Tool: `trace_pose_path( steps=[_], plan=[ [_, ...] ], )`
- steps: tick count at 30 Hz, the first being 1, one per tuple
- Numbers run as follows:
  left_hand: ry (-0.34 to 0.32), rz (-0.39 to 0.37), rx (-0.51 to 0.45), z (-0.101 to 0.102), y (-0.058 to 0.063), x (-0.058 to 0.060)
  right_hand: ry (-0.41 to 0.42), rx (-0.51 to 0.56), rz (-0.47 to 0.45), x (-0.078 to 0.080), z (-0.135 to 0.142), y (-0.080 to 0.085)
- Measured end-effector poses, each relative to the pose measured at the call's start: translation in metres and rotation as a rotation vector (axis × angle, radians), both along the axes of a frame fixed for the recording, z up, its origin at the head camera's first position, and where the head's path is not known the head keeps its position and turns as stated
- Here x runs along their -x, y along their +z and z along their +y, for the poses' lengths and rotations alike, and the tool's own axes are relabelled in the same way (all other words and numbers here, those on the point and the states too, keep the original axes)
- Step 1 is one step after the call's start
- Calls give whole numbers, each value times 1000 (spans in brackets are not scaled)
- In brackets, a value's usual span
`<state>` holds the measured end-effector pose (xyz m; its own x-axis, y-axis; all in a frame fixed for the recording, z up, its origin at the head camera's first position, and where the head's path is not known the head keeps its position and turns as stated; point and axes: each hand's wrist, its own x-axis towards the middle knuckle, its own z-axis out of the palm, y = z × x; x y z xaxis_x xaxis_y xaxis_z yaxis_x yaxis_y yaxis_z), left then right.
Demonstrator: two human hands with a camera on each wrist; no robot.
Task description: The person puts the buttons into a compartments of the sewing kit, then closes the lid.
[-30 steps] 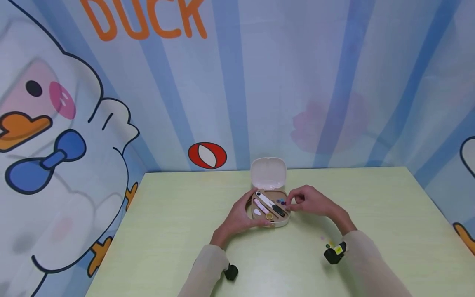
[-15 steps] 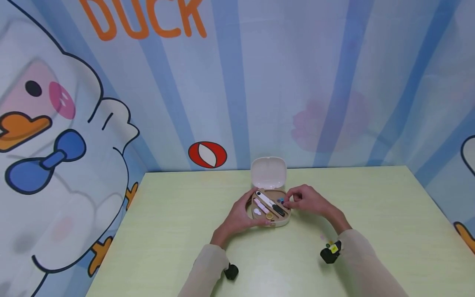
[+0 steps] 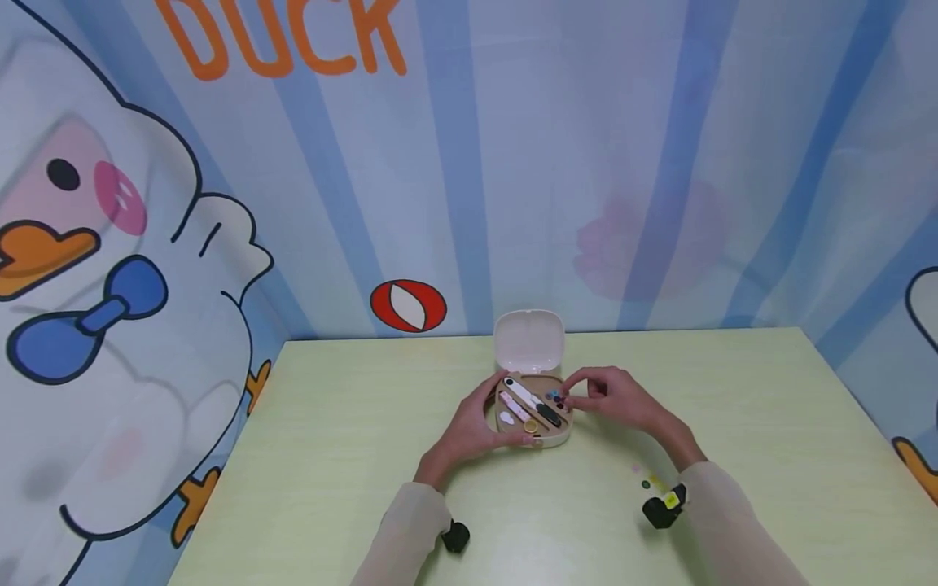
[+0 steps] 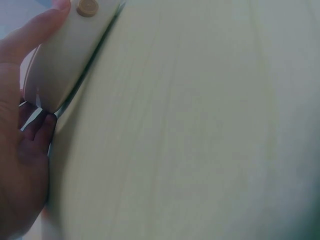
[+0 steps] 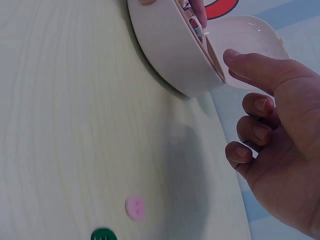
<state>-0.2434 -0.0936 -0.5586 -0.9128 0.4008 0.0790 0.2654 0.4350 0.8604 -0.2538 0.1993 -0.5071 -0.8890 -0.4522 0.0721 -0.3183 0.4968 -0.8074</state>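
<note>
A white sewing box (image 3: 554,441) stands with its lid (image 3: 529,342) raised at the back. My left hand (image 3: 471,425) grips its left side, thumb along the front beside a round tan knob (image 4: 87,7). In the tan tray lie a white tool with a black end (image 3: 533,403), a slim pink tool (image 3: 515,405) and a small yellow ring (image 3: 531,426). Small blue and dark buttons (image 3: 558,399) lie in the right compartment. My right hand (image 3: 619,399) is over that compartment's edge, thumb and forefinger apart, with nothing seen between them; its other fingers are loosely bent.
On the pale table (image 3: 330,456), near the right wrist, lie a pink button (image 5: 135,207), a green button (image 5: 103,234) and a small yellow piece (image 3: 655,478). A blue striped backdrop (image 3: 513,163) with a duck print rises behind the table.
My right hand reached slightly left into the button compartment, then drew back right with thumb and forefinger parting. The left hand and the box stay in place.
</note>
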Motion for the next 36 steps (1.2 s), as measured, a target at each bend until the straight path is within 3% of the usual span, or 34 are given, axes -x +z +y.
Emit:
trace_pose_path(
  steps=[5, 13, 19, 36],
  plan=[
    [-3, 6, -11, 0, 0, 0, 4, -19, 4, -8, 13, -1],
    [-4, 9, -2, 0, 1, 0, 81, -13, 26, -26, 42, -8],
    [6, -5, -2, 1, 3, -1, 85, -45, -8, -41, 58, -15],
    [4, 2, -1, 0, 0, 0, 110, -43, -8, -73, 80, -25]
  ],
)
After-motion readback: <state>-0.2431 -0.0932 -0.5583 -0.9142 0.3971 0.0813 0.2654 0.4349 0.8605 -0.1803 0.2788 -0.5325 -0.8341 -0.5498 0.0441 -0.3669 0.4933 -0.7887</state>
